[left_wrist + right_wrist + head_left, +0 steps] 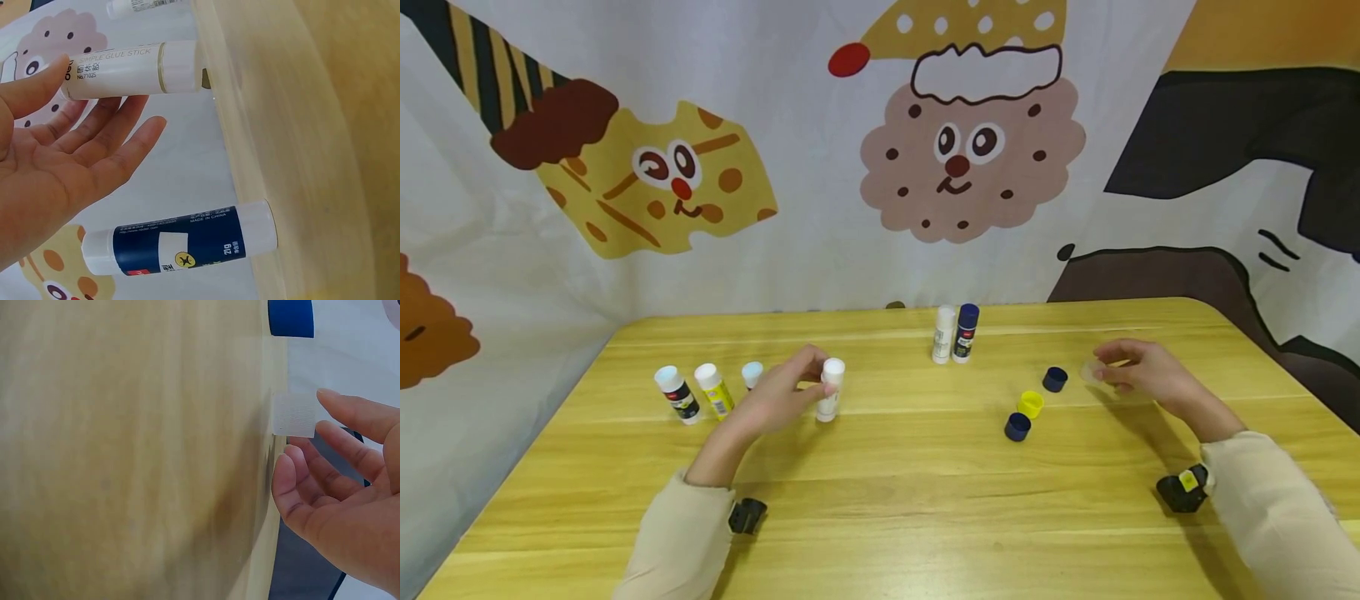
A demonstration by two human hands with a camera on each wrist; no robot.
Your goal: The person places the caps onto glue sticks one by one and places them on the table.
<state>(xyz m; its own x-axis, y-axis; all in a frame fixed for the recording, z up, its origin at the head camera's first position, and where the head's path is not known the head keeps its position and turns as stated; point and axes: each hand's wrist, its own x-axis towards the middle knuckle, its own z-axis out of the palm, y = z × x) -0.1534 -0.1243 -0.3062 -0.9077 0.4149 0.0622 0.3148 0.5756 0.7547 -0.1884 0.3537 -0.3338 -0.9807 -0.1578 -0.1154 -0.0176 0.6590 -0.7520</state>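
My left hand (786,392) is at a white glue stick (831,392), which stands upright. In the left wrist view the thumb lies at the upper end of this glue stick (119,70) and the fingers pass behind it. Just beyond that hand is a glue stick with a dark blue label (178,240). My right hand (1142,371) is beside a small translucent cap (294,415) on the table. Its thumb and forefinger tips are right at the cap's edge, with the other fingers loosely bent.
Left of the left hand stand a dark-labelled glue stick (679,396), a yellow one (715,392) and one partly hidden (752,372). A white stick (943,335) and a navy one (966,333) stand at the back. Navy caps (1055,380) and a yellow cap (1031,405) lie between the hands.
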